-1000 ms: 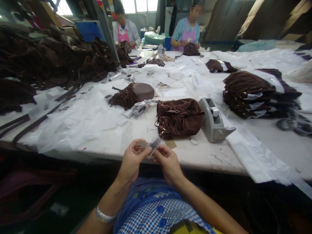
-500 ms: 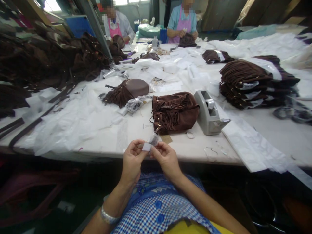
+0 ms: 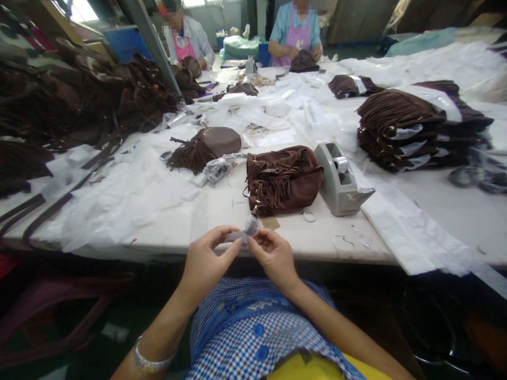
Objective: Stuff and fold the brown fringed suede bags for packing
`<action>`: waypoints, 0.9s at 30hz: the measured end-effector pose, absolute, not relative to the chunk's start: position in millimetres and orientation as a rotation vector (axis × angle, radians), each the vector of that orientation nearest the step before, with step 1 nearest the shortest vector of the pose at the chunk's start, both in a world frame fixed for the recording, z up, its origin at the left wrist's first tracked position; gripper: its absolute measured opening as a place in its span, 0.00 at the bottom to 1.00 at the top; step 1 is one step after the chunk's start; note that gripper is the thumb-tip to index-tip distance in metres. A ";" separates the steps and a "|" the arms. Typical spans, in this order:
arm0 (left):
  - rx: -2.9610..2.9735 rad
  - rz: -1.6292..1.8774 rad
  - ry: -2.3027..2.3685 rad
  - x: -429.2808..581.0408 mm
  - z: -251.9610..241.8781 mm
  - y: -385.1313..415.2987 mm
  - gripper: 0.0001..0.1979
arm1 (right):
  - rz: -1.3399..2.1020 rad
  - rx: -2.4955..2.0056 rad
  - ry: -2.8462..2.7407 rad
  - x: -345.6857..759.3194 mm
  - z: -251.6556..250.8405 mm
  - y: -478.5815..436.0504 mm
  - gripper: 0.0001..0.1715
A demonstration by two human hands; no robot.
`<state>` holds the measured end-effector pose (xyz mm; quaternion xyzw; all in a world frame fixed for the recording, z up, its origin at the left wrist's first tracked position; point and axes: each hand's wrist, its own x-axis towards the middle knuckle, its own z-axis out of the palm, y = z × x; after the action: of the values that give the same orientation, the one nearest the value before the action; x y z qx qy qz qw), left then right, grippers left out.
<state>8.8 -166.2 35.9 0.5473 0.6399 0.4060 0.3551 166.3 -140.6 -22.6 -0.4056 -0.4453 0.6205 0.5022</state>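
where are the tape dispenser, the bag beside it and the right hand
Tape dispenser (image 3: 335, 187): head view, grey casing
Bag (image 3: 284, 180): head view, fringed side
Right hand (image 3: 276, 254): head view, back of hand

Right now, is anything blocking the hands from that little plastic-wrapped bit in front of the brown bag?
Nothing visible is. The wrapped bit is right at the fingertips of the left hand and right hand. The brown bag lies beyond it, not between.
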 end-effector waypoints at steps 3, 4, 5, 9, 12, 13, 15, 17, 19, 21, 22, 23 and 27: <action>1.400 1.001 1.659 6.9 35.6 -161.7 0.13 | 1.336 -1.048 -1.244 169.3 -23.9 -142.2 0.12; 1.384 0.995 1.650 6.4 34.9 -160.6 0.13 | 1.286 -1.066 -1.293 170.6 -23.6 -142.8 0.11; 1.366 0.997 1.641 5.9 34.1 -159.7 0.12 | 1.252 -1.077 -1.328 171.8 -23.0 -143.2 0.11; 1.247 1.059 1.572 4.9 28.7 -158.0 0.13 | 1.247 -1.077 -1.350 174.1 -20.0 -142.9 0.10; 1.148 1.114 1.542 5.4 24.1 -157.5 0.14 | 1.365 -1.045 -1.284 173.8 -19.6 -140.7 0.11; 1.136 1.126 1.545 5.8 22.9 -157.5 0.13 | 1.415 -1.034 -1.257 173.7 -19.7 -140.0 0.12; 1.151 1.135 1.568 7.5 21.4 -157.6 0.12 | 1.484 -1.021 -1.219 173.5 -19.9 -139.0 0.12; 1.201 1.145 1.609 11.1 21.5 -157.9 0.11 | 1.492 -1.028 -1.207 172.9 -19.6 -139.0 0.11; 1.287 1.167 1.688 17.0 22.8 -158.3 0.09 | 1.445 -1.052 -1.225 171.4 -18.7 -139.7 0.10; 1.413 1.188 1.800 24.9 24.3 -159.0 0.07 | 1.381 -1.075 -1.245 168.8 -17.6 -140.4 0.10; 1.484 1.190 1.862 29.1 24.8 -159.4 0.07 | 1.354 -1.082 -1.248 167.2 -17.1 -140.5 0.10; 1.550 1.187 1.921 33.4 25.0 -159.9 0.07 | 1.332 -1.087 -1.245 165.7 -16.8 -140.5 0.10; 1.655 1.208 2.054 46.3 23.0 -163.5 0.10 | 1.308 -1.097 -1.204 161.4 -16.0 -140.2 0.12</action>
<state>46.3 -163.5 23.0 0.5662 0.7030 0.4133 0.1200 161.4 -140.2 -16.0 -0.4540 -0.4985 0.5413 0.5024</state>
